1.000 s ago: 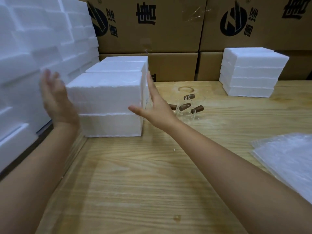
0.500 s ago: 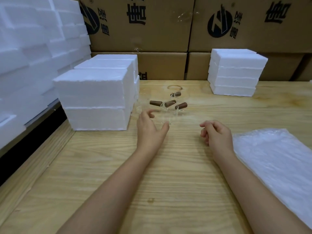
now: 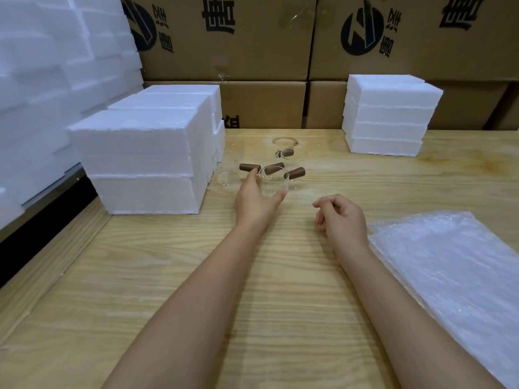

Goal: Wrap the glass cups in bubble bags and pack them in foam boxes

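The cup (image 3: 273, 183) stood on the table (image 3: 196, 276), right way up. The left hand (image 3: 254, 200) was round it. Its fingers curved along the left side of the cup and its thumb touched the near side, so it held the cup. A brown handle (image 3: 274, 167) stuck out at the back of the cup.

Three other cups (image 3: 293, 174) stood close around the cup: one just left, one just right, one behind.

The cup was clear glass. It looked light, hard and smooth, so I think it could slip, and it could break if it bumped the others. The round body or the brown handle looked like the best places to hold.

The right hand (image 3: 344, 217) rested on the table, right of the cup and nearer. Its fingers were loosely bent and held nothing. The bags (image 3: 449, 270) lay flat, further right of the cup. White foam boxes (image 3: 140, 153) were stacked left of the cup, and more foam (image 3: 390, 116) stood far behind it to the right.
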A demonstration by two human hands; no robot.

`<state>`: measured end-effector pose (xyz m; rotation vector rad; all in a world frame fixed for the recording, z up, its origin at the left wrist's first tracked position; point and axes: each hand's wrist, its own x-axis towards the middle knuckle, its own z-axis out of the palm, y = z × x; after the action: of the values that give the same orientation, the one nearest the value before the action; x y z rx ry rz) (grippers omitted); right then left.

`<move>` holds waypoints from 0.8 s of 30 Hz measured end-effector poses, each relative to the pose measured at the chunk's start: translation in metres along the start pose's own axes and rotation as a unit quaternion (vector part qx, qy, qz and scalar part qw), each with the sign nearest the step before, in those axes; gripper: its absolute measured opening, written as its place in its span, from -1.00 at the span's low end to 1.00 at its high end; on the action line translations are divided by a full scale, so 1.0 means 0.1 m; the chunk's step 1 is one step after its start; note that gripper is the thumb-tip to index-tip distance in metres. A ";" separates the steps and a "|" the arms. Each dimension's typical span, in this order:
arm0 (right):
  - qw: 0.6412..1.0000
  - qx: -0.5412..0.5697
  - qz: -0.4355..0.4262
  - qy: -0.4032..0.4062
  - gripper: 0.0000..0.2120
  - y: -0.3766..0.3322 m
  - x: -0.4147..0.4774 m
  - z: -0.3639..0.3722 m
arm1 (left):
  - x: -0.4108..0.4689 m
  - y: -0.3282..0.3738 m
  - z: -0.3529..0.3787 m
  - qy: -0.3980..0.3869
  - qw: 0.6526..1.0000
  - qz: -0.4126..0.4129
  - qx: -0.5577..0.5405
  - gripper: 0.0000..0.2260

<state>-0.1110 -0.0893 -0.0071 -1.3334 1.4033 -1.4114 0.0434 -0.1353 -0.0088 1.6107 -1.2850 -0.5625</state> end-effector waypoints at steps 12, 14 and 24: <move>0.995 0.092 -0.029 0.033 -0.78 -0.15 -0.10 0.01 | -0.61 0.18 -0.44 -0.114 0.976 0.056 -0.180 -0.54; 0.993 0.104 -0.047 0.014 -0.81 -0.18 -0.13 0.02 | -0.73 0.18 -0.49 -0.147 0.965 0.068 -0.205 -0.50; 0.986 0.067 -0.095 0.120 -0.69 -0.17 -0.31 0.09 | -0.94 0.14 -0.43 -0.150 0.961 0.127 -0.194 -0.30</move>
<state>-0.0931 -0.0593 0.0026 -1.2676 1.3313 -1.8120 0.0403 -0.0314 0.0030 1.0453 -1.4684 -0.8610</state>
